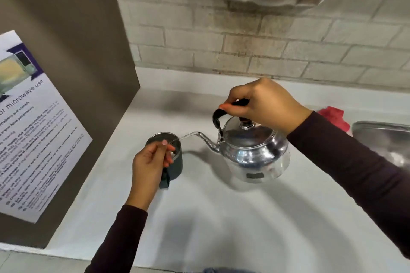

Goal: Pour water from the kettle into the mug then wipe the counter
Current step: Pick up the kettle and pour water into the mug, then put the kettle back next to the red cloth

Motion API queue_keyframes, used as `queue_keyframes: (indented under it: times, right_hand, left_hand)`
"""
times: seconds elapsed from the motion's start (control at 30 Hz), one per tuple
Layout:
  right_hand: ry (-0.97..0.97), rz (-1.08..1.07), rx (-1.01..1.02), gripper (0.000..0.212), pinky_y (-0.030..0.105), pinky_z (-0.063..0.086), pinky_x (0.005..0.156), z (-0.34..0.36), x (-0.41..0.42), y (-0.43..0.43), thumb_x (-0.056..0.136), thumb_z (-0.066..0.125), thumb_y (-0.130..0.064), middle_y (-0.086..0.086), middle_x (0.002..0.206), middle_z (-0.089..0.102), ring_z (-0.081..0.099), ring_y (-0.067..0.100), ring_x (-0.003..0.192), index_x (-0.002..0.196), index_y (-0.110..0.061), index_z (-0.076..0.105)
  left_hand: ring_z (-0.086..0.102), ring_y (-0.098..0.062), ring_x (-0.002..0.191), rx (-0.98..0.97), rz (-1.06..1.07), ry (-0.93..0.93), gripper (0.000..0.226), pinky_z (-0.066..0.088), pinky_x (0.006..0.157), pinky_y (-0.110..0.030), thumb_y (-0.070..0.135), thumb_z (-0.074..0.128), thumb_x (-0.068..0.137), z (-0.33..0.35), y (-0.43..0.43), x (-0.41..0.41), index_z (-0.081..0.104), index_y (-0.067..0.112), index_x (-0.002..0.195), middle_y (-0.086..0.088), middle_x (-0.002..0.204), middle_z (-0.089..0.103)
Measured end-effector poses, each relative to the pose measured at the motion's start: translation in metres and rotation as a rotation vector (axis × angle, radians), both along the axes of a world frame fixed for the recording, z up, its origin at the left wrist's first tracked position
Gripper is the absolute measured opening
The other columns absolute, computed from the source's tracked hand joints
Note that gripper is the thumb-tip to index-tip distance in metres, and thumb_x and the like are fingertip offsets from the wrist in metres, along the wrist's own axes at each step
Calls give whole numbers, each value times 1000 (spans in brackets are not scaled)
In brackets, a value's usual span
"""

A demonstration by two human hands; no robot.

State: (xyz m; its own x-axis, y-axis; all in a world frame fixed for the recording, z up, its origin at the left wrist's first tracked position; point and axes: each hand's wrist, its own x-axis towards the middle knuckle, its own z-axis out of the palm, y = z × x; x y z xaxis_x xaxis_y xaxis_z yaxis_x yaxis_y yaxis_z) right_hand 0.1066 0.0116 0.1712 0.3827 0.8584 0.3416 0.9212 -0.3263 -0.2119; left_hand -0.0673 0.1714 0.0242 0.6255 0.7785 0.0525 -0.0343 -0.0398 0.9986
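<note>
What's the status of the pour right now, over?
Right hand gripping kettle handle, tilted, water streaming from spout. Left hand steadying mug at its rim. Red cloth waiting beside sink. Nothing in the way.

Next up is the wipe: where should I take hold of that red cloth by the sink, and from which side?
Take the red cloth at its bunched top, from above and from the kettle side. It lies crumpled on the counter behind the right hand's sleeve, beside the sink rim, so raised folds give the fingers purchase. Its far part is hidden.
</note>
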Motion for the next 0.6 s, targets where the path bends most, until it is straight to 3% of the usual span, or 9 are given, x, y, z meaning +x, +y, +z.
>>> queue_keyframes:
  times: [0.17,0.27,0.33,0.43,0.6]
  right_hand:
    - [273,-318,261,23,25,44,50,-37,23,-51,77,72,-38,-6,50,59,51,6,44,71,-15,72]
    - [395,-484,404,24,32,45,51,-53,48,-84,76,73,-38,7,56,65,51,14,47,67,-15,72]
    - [431,-557,474,28,27,41,48,-60,65,-103,75,74,-41,13,55,65,47,11,44,67,-14,73]
    - [476,-649,524,33,7,33,41,-68,96,-132,66,77,-52,-6,49,57,45,1,39,66,-19,72]
    - [502,-680,534,27,5,34,41,-85,153,-158,60,82,-45,-13,51,54,48,-5,37,65,-23,67]
  left_hand:
    - [48,2,45,19,-107,29,34,40,52,-6,17,47,96,-5,-25,28,66,17,68,10,46,59]
    - [50,2,46,10,-185,44,34,40,51,-7,15,46,96,-10,-46,50,65,18,68,11,46,58]
    - [49,1,47,12,-220,46,34,41,52,-9,16,47,96,-12,-57,61,66,19,68,10,48,58]
    - [50,-1,51,34,-275,70,34,43,54,-11,20,47,95,-18,-82,83,68,23,68,9,52,60]
    - [50,-2,51,47,-309,109,34,44,55,-11,24,47,95,-21,-122,114,68,23,68,8,52,60]
